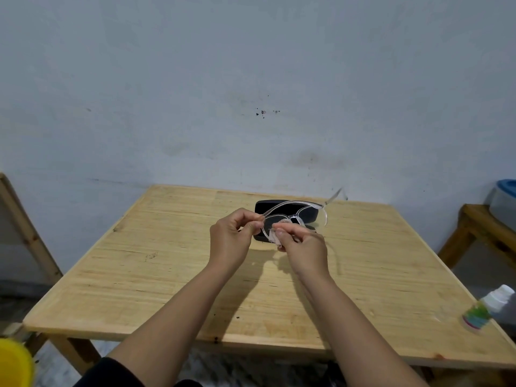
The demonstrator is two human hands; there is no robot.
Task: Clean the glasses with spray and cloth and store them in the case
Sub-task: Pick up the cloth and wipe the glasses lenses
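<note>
Clear-framed glasses [297, 210] are held in the air above the middle of the wooden table [139, 263]. My left hand [231, 241] pinches the frame at its left edge. My right hand [304, 250] presses a small pale cloth [273, 236] against the left lens. One temple arm sticks out to the upper right. A black glasses case [310, 215] lies on the table just behind the hands, partly hidden by them and the glasses. A small white spray bottle [485, 310] with a green label stands at the table's right edge.
A wooden bench [483, 233] with a grey and blue container [502, 202] stands to the right. A wooden frame [25, 227] leans at the left. A yellow object [14, 364] shows at the bottom left corner. A wall rises behind the table.
</note>
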